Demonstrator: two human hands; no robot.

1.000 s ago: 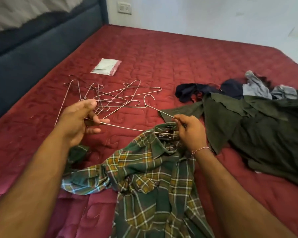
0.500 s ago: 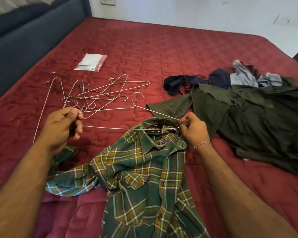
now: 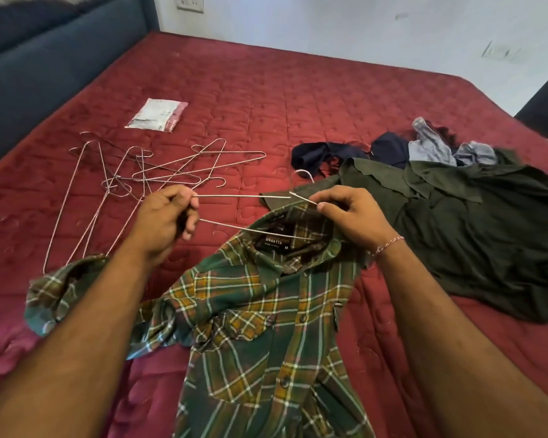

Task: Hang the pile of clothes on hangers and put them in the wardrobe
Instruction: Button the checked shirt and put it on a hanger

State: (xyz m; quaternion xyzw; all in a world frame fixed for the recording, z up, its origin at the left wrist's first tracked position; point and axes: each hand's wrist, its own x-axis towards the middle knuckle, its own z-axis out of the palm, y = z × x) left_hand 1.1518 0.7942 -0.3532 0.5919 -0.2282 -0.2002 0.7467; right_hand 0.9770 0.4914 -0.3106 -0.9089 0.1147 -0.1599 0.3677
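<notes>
Single head-worn view, angled forward and down, close over the bed (image 3: 298,90).

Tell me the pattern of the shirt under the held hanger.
Green plaid shirt with mustard and white lines; head view.

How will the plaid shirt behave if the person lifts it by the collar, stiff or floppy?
Probably floppy: the plaid shirt lies crumpled on the bed, its sleeve bunched and folded. It will likely sag and swing from the wire hanger that the left hand and right hand hold. It looks light, not fragile.
</notes>
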